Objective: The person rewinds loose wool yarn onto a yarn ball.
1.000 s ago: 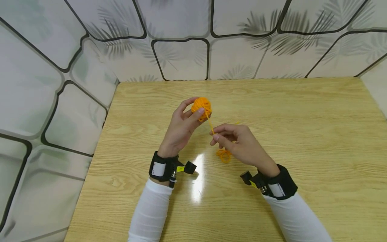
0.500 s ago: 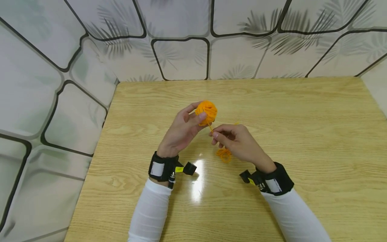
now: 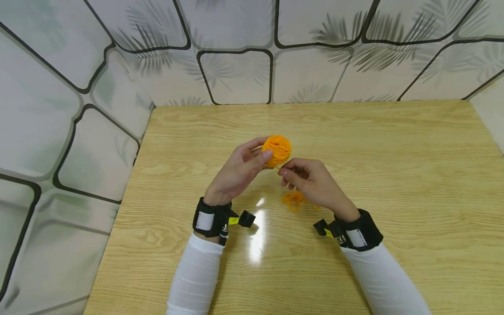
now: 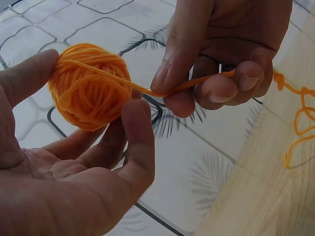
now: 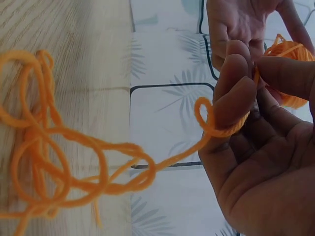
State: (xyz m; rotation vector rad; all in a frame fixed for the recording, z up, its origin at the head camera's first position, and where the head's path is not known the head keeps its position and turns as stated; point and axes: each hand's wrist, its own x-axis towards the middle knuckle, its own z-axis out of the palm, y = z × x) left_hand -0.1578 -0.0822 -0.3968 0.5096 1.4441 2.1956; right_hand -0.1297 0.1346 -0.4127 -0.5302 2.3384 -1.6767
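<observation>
Between thumb and fingertips, my left hand (image 3: 236, 173) holds a round ball of orange yarn (image 3: 278, 148) above the table. A strand (image 4: 142, 89) runs from the ball to my right hand (image 3: 316, 183), which pinches it between thumb and forefinger just to the ball's lower right. In the left wrist view the strand crosses the ball's face and passes on under the right fingers. Past them it trails to a loose, looped heap of orange yarn (image 5: 59, 147) on the table, partly hidden by the right hand in the head view.
The wood-grain table (image 3: 393, 175) meets a patterned wall (image 3: 240, 78) at the back, with another wall (image 3: 94, 148) along the left. Black straps with small cameras sit on both wrists, over white sleeves (image 3: 197, 275).
The left hand and yarn ball have moved right and slightly toward me, closer to the right hand. The ball has turned, and the strand between the hands is shorter.
</observation>
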